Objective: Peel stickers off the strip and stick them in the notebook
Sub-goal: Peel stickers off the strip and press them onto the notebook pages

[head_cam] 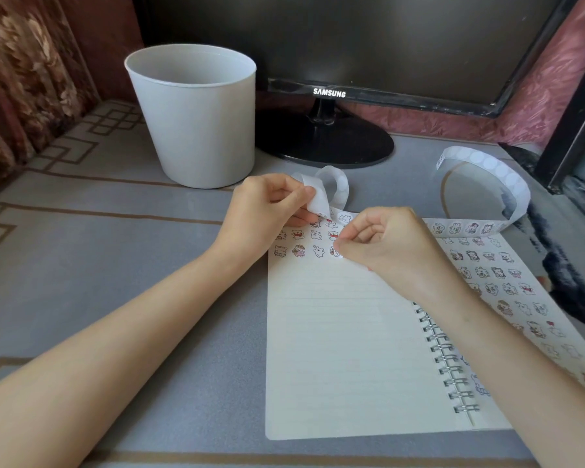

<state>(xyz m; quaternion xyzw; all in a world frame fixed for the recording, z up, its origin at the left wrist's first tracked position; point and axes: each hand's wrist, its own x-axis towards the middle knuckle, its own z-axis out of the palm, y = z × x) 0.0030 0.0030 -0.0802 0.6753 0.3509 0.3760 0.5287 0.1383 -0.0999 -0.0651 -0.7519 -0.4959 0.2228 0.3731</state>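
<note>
We are holding the white paper sticker strip (318,201) in our left hand (267,207), by the far edge of the white lined spiral notebook (345,349) on the grey desk (149,265). Our right hand (385,246) is pinching a little sticker (339,255) onto it. The right page is looking full; the left is barely starting.

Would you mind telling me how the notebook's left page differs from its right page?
The left page has stickers only in its top rows, the rest bare lined paper; the right page carries stickers most of the way down. The left page lies mostly in view, while the right forearm crosses the right page. Both are white and meet at the spiral binding.
</note>
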